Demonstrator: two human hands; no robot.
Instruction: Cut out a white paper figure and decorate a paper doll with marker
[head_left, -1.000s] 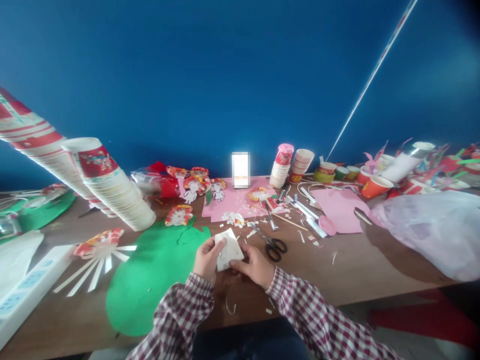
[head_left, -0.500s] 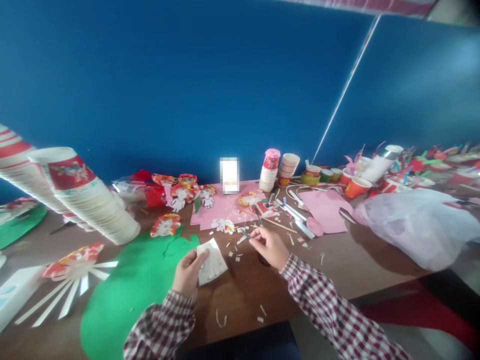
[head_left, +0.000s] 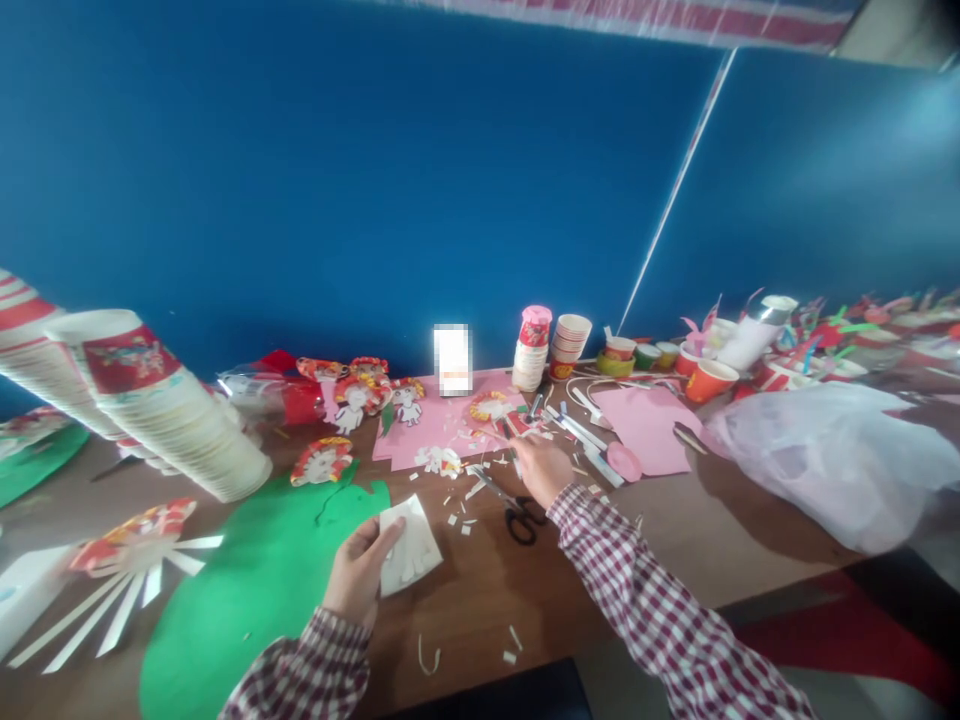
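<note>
My left hand (head_left: 358, 572) pinches a small square piece of white paper (head_left: 409, 550) between thumb and fingers, above the edge of a green sheet (head_left: 225, 590). Faint marks or cut shapes show on the paper. My right hand (head_left: 543, 468) reaches forward over the table, its fingers closed at the near end of a slim dark pen (head_left: 507, 430). The fingertips are partly hidden by the hand. Just below it, black-handled scissors (head_left: 520, 522) lie on the wood, blades pointing away to the left. White paper scraps (head_left: 439, 461) are scattered around them.
Tall stacks of paper cups (head_left: 169, 400) lean at the left. Shorter cup stacks (head_left: 531, 350) stand by the blue wall (head_left: 337, 180). Pink sheets (head_left: 645, 425) lie at centre and right. A plastic bag (head_left: 832, 460) and decorated cups (head_left: 711, 380) fill the right side.
My right hand has moved off the scissors, which now lie on the table, and forward to the pen. My left hand still holds the paper. The view has shifted slightly.
</note>
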